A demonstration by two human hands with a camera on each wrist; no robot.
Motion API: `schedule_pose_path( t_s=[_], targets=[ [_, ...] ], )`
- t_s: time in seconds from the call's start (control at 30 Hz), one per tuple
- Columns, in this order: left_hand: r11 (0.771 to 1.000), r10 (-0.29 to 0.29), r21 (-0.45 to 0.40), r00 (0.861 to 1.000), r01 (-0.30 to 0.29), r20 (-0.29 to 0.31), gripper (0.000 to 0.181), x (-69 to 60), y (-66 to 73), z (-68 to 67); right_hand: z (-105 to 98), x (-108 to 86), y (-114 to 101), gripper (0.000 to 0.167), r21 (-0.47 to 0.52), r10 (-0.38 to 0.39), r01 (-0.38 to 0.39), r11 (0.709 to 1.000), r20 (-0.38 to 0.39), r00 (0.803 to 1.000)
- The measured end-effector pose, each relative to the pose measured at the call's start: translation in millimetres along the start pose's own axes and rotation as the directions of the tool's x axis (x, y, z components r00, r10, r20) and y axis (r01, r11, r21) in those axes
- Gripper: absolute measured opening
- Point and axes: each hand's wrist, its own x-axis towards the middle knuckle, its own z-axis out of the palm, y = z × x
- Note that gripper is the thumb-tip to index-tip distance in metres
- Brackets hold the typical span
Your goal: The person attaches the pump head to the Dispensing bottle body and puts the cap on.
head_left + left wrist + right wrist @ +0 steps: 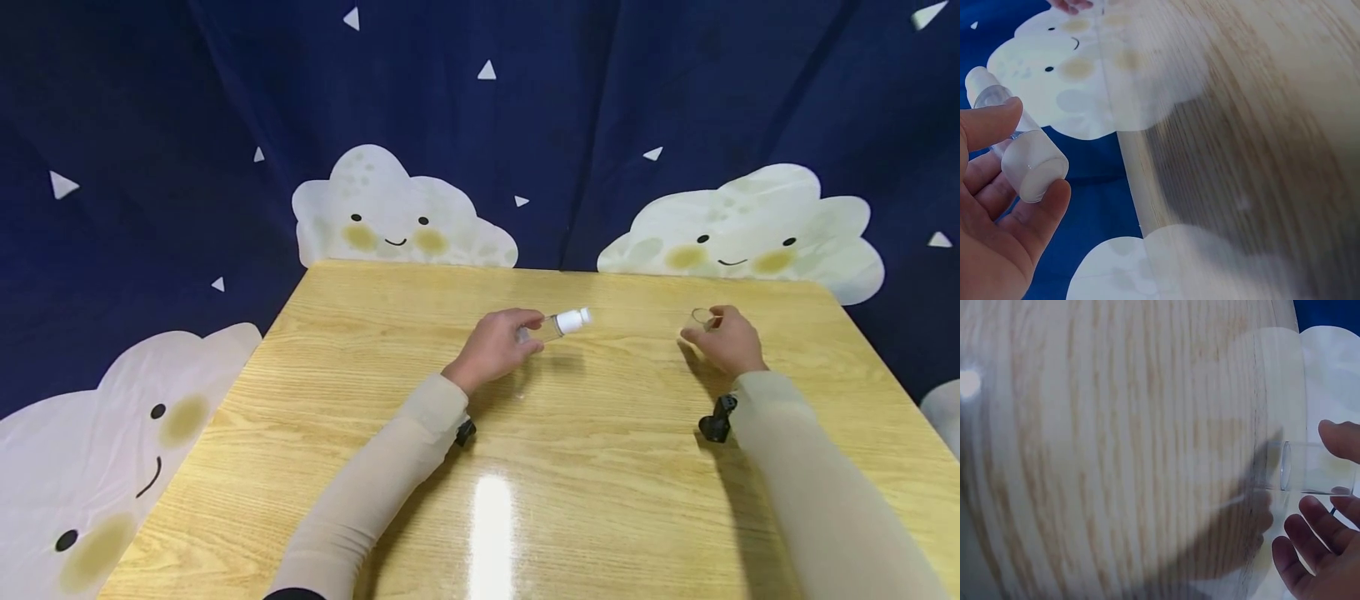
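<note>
Over the middle of the table, my left hand [497, 343] grips a small pump bottle [572, 321] with a clear body. It lies tilted, its white top pointing right. In the left wrist view the thumb rests on one side of the bottle [1034, 164] and the fingers on the other, one fingertip by its whitish base. Further right, my right hand [729, 340] pinches a clear cylindrical cap [696, 321] between thumb and fingers, apart from the bottle. The right wrist view shows the see-through cap [1313, 467] lying sideways, its round rim facing away from the palm.
Both hands are above a light wooden table [360, 375], with a bright light reflection near its front. Behind it hangs a dark blue curtain [420, 100] printed with smiling clouds and white triangles. A small black device [717, 419] is on the right wrist.
</note>
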Motion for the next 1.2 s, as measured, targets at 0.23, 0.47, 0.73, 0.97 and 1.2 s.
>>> schedule_pose_path(
  t_s=[0.23, 0.47, 0.73, 0.97, 1.2],
  targets=[
    [1.0, 0.005, 0.004, 1.0, -0.005, -0.003, 0.04, -1.9, 0.1, 0.6, 3, 0.0, 2, 0.077, -0.012, 0.005, -0.005, 1.0, -0.006, 1.0],
    [1.0, -0.005, 0.004, 1.0, 0.005, -0.001, 0.041, -2.4, -2.6, 1.5, 8, 2.5, 8, 0.067, -0.004, -0.014, 0.014, 1.0, -0.012, 1.0],
    [1.0, -0.005, -0.015, 1.0, 0.005, 0.005, 0.041, -2.7, -2.8, 0.9, 8, 4.0, 10, 0.067, -0.006, -0.003, 0.003, 1.0, -0.013, 1.0],
    [1.0, -0.016, -0.008, 1.0, 0.016, 0.002, 0.042, -3.3, -4.6, 0.3, 7, 2.1, 9, 0.065, -0.014, -0.001, 0.001, 1.0, -0.008, 1.0],
    [0.998, -0.063, 0.006, 0.998, 0.063, 0.007, 0.038, -1.4, -4.7, 0.7, 5, -0.3, 5, 0.065, -0.023, -0.008, 0.007, 1.0, -0.012, 1.0]
  ],
)
